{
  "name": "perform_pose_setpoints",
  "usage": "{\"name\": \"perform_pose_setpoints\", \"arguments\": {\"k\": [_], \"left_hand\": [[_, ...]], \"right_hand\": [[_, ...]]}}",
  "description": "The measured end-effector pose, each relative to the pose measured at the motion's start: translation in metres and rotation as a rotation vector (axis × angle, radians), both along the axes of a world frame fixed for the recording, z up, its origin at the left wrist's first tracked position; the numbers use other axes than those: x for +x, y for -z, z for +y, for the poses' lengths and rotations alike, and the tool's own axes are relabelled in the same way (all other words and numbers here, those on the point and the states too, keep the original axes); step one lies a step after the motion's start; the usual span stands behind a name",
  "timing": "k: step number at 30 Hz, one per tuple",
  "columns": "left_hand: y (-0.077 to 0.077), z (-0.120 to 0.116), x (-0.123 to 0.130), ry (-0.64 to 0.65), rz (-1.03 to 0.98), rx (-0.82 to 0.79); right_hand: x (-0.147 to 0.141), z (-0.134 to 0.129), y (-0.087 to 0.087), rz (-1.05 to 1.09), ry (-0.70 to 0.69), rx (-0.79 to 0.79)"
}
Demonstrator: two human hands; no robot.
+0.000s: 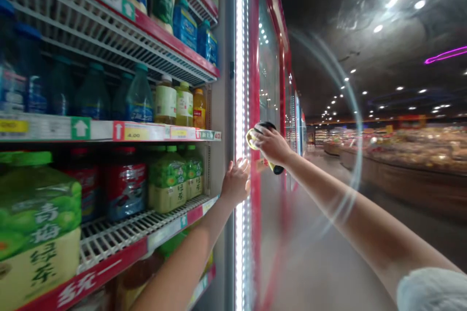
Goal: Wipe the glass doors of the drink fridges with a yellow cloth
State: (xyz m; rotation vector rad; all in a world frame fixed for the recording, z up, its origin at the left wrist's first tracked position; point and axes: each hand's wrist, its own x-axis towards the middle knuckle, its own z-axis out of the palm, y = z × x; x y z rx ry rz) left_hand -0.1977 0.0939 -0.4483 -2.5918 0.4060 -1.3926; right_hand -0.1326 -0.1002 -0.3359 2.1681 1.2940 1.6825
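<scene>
My left hand [236, 182] is raised at the lit edge of an upright drinks cooler, fingers apart and nothing in them. It is nearest to the bright light strip [240, 82] on the cooler's frame; whether it touches is unclear. Higher and to the right, my right hand [272, 145] is wrapped round a black-and-yellow object [278, 169] in front of the red door frame [254, 194]. A yellow rounded end and a black end stick out of the grip; its kind cannot be made out.
Wire shelves at left hold green tea jugs [40, 233], red-labelled bottles [126, 182] and blue-green bottles [139, 95]. Price tags [136, 132] line the shelf edge. More glass doors recede ahead; a blurred produce display [412, 155] stands beyond the aisle [310, 252] at right.
</scene>
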Motion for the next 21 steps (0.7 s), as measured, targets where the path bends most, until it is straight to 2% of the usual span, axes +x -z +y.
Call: {"name": "perform_pose_setpoints", "arguments": {"k": [2, 3, 8, 10, 13, 15, 17, 19, 21], "left_hand": [[0.002, 0.003, -0.003, 0.014, 0.005, 0.035], [0.003, 0.003, -0.005, 0.021, 0.007, 0.049], [0.006, 0.001, -0.008, 0.032, 0.04, 0.054], [0.007, 0.001, -0.008, 0.035, 0.05, 0.044], [0.011, 0.006, -0.006, 0.041, 0.06, 0.053], [0.014, 0.008, -0.004, 0.049, 0.067, 0.058], [0.018, 0.009, -0.001, 0.059, 0.068, 0.052], [0.021, 0.009, 0.003, 0.066, 0.047, 0.041], [0.025, 0.009, 0.007, 0.07, 0.005, 0.027]], "right_hand": [[-0.002, 0.003, 0.007, -0.034, -0.018, -0.095], [-0.002, 0.004, 0.01, -0.047, -0.02, -0.089], [-0.003, 0.019, 0.016, -0.043, 0.031, 0.127], [-0.005, 0.02, 0.022, -0.039, 0.019, 0.075], [-0.007, 0.008, 0.028, -0.062, -0.012, -0.104], [-0.007, 0.0, 0.022, -0.08, 0.01, -0.104], [-0.006, 0.001, 0.008, -0.085, 0.059, 0.007], [-0.004, 0.013, -0.005, -0.065, 0.098, 0.134], [-0.001, 0.03, -0.006, -0.034, 0.094, 0.191]]}}
